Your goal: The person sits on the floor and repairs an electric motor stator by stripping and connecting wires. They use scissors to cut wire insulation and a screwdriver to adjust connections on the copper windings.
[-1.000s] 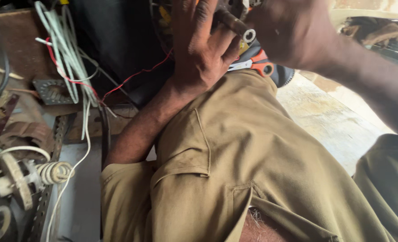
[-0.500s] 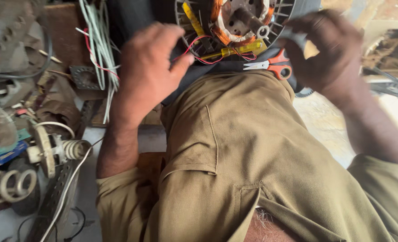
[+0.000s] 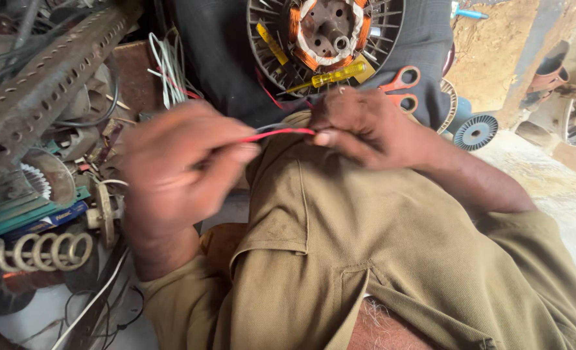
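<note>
My left hand [image 3: 181,165] and my right hand [image 3: 365,126] hold a thin red wire [image 3: 278,134] stretched between them, pinched at each end by thumb and finger, above my olive-clad knee [image 3: 340,214]. Just beyond the hands lies a round motor stator [image 3: 327,35] with copper windings and a dark finned frame. A yellow-handled screwdriver [image 3: 330,76] rests across it. Orange-handled scissors [image 3: 401,87] lie to its right, on a dark cloth [image 3: 223,58].
At left stands a pile of scrap: a perforated metal bar [image 3: 48,84], a bundle of white wires [image 3: 168,68], a coiled spring [image 3: 41,249] and tangled cables. A blue wire spool [image 3: 479,129] sits at right on the concrete floor [image 3: 560,188].
The view has tilted down and both hands have come together near the knee. They now pinch the red wire between them; half a second ago they were apart.
</note>
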Action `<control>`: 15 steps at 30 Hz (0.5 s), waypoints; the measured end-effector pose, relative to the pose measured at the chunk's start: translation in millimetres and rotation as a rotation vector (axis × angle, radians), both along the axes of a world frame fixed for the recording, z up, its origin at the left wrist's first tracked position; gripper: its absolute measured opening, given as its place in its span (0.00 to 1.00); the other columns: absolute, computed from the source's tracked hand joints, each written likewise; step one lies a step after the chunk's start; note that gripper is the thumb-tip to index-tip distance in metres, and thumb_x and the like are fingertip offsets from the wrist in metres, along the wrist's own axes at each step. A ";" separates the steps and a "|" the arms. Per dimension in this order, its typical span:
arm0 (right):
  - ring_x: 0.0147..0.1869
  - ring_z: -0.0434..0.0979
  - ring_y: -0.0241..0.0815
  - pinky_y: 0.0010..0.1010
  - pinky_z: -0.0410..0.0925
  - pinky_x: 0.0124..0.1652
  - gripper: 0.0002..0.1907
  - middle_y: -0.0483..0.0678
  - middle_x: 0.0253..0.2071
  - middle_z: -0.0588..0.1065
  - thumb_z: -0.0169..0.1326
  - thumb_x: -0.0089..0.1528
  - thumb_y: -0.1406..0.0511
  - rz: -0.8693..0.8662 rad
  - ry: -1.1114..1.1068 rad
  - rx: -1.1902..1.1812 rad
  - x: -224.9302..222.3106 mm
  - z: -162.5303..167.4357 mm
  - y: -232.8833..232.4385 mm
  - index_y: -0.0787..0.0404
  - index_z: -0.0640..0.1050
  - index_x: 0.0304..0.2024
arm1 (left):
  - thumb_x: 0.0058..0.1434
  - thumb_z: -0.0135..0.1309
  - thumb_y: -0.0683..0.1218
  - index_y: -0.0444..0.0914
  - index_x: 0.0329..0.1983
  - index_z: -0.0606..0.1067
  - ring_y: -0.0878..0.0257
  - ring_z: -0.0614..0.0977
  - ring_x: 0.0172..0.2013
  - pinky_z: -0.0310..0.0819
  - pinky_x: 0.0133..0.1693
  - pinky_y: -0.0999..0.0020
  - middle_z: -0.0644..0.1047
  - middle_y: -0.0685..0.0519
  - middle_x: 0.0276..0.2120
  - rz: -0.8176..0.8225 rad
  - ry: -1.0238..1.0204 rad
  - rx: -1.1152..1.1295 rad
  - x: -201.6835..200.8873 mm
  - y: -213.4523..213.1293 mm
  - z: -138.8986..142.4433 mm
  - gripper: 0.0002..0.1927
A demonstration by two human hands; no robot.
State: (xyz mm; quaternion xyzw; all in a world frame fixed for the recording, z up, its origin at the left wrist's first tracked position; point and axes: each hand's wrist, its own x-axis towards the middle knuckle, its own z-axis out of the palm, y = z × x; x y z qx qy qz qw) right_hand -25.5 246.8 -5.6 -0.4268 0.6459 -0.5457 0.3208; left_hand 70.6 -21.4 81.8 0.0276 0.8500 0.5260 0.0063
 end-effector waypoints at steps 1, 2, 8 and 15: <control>0.44 0.80 0.46 0.38 0.72 0.46 0.06 0.50 0.39 0.78 0.53 0.71 0.66 -0.005 -0.077 -0.032 0.4 -3.4 4.6 0.62 0.78 0.43 | 0.67 0.62 0.36 0.34 0.39 0.80 0.67 0.78 0.27 0.66 0.27 0.75 0.80 0.50 0.30 0.155 0.016 -0.002 4.9 1.6 8.1 0.02; 0.42 0.80 0.44 0.35 0.72 0.44 0.07 0.49 0.38 0.77 0.51 0.72 0.65 -0.009 -0.153 -0.062 -0.1 -6.4 10.6 0.61 0.77 0.42 | 0.67 0.61 0.36 0.35 0.39 0.79 0.67 0.78 0.26 0.66 0.27 0.75 0.80 0.49 0.30 0.252 0.057 0.009 5.7 -2.5 10.4 0.02; 0.40 0.79 0.43 0.34 0.69 0.42 0.08 0.49 0.36 0.77 0.55 0.71 0.65 -0.133 0.059 -0.036 -4.2 -12.3 33.6 0.65 0.79 0.44 | 0.67 0.61 0.33 0.33 0.40 0.79 0.62 0.77 0.28 0.65 0.31 0.68 0.79 0.47 0.30 0.236 0.072 -0.524 30.7 -45.8 4.3 0.03; 0.46 0.83 0.46 0.35 0.73 0.46 0.06 0.53 0.41 0.80 0.54 0.70 0.68 -0.029 -0.244 -0.125 7.1 13.4 19.6 0.65 0.80 0.47 | 0.69 0.60 0.39 0.37 0.40 0.77 0.55 0.79 0.37 0.70 0.42 0.61 0.79 0.50 0.37 0.278 -0.033 -0.933 38.9 -53.8 -18.4 0.03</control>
